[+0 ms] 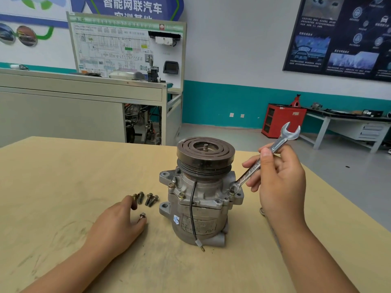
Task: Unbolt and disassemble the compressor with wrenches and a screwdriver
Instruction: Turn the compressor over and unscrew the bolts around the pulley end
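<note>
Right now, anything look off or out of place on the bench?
Nothing damaged or spilled. Loose bolts lie scattered on the table left of the compressor, and its black wire hangs free down the front, end on the table.

Just right of the compressor (pixel 201 197), mostly hidden behind the right hand's (pixel 279 176) wrist: a metal piece (pixel 262 211). Compressor's label (pixel 200 225) illegible.

This is looking like an automotive training workshop. A wiring-diagram teaching board (pixel 127 49) is standing on a long bench, with a blue banner (pixel 131 7) about connected cars hanging behind it. A dark car-technology poster (pixel 338 37) is hanging on the right. Below it, a red tool cabinet (pixel 283 120) is sitting beside a cluttered workbench (pixel 347 119), with a red jack stand (pixel 296 100) showing just above the cabinet.
</note>
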The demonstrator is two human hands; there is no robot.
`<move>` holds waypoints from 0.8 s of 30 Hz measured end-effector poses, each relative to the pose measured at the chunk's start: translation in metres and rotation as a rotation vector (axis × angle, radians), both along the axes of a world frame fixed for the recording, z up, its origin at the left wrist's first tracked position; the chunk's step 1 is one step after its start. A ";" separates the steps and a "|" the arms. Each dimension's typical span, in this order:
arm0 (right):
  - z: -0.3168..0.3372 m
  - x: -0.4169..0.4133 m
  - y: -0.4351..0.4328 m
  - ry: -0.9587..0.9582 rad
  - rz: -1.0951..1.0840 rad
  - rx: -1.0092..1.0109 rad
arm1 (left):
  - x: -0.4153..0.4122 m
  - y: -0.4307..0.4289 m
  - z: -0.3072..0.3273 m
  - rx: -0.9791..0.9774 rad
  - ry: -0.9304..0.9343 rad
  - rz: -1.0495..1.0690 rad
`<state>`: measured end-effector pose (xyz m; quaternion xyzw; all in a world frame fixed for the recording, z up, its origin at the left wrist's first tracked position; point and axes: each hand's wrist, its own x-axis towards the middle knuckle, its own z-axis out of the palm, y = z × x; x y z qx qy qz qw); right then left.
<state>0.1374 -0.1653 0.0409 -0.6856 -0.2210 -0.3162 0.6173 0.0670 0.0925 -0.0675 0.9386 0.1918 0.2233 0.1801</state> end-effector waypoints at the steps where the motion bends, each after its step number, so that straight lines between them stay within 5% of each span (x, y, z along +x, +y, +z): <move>1: 0.000 0.000 0.000 -0.004 -0.002 0.002 | 0.000 0.000 0.001 -0.004 -0.011 -0.002; 7: 0.002 -0.002 0.001 -0.026 0.005 -0.018 | -0.005 -0.008 0.012 -0.059 -0.087 -0.073; 18: 0.006 -0.003 0.002 -0.052 0.014 -0.094 | -0.012 -0.068 0.107 -0.046 -0.687 -0.527; 24: 0.012 -0.002 0.000 -0.010 0.050 -0.158 | 0.013 -0.095 0.160 -0.056 -0.604 -0.717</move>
